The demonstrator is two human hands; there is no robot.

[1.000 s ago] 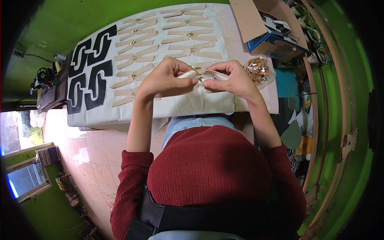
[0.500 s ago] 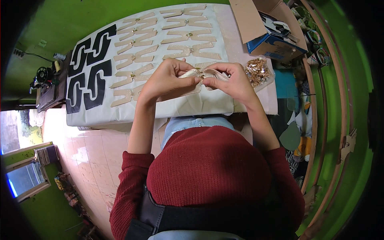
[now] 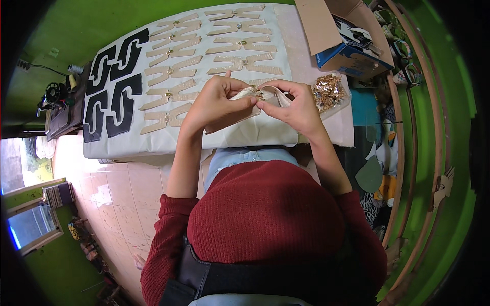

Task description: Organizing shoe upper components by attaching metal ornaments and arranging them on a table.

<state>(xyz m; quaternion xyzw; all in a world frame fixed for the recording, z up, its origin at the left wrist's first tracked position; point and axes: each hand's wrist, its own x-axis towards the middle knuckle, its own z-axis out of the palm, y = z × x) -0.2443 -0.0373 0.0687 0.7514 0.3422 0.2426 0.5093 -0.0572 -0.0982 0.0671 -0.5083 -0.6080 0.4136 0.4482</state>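
Observation:
Both of my hands pinch one beige strap piece [image 3: 230, 121] over the front of the table. My left hand [image 3: 212, 104] grips its left side, thumb and fingers closed. Opposite it, my right hand [image 3: 300, 108] has thumb and fingers pinched on the right side. The thumbs almost meet at the middle, where a small gold-coloured bit shows; the fingers hide most of it. Beyond my hands lie several beige X-shaped strap pieces [image 3: 244, 44] in two columns, with gold or silver ornaments at their centres. Near my right hand sits a clear container of shiny gold-coloured ornaments [image 3: 328, 91].
A white-covered table [image 3: 148, 145] holds the pieces. Black hook-shaped cutouts [image 3: 122, 104] lie at its left. An open cardboard box [image 3: 352, 61] stands at the far right, in front of a wooden rack. A machine with a handwheel [image 3: 53, 94] is at the left.
The strap's lower part has tilted and shows more below my left hand. My thumbs have shifted slightly, and the gold-coloured bit between them shows more.

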